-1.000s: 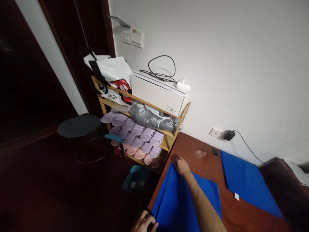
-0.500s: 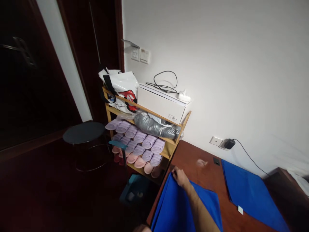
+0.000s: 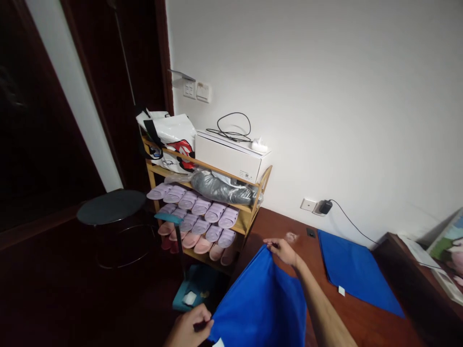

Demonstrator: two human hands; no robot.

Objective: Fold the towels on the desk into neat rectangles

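A blue cloth hangs raised between my two hands over the left edge of the reddish-brown wooden table. My right hand pinches its far corner between thumb and fingers. Nearer to me, at the bottom of the view, my left hand grips the near corner, where part of a white tag shows. A second blue cloth lies flat on the table to the right, with a small white tag at its near edge. The lower part of the held cloth runs out of view.
Left of the table stands a wooden shoe rack with several lilac and pink slippers, a white box and a white bag. A teal dustpan and a round stool are on the floor. A black plug sits in the wall.
The blue cloth's far corner has been lifted and drawn slightly right by my right hand. My left hand has come up into view with the near corner. The camera has turned right.
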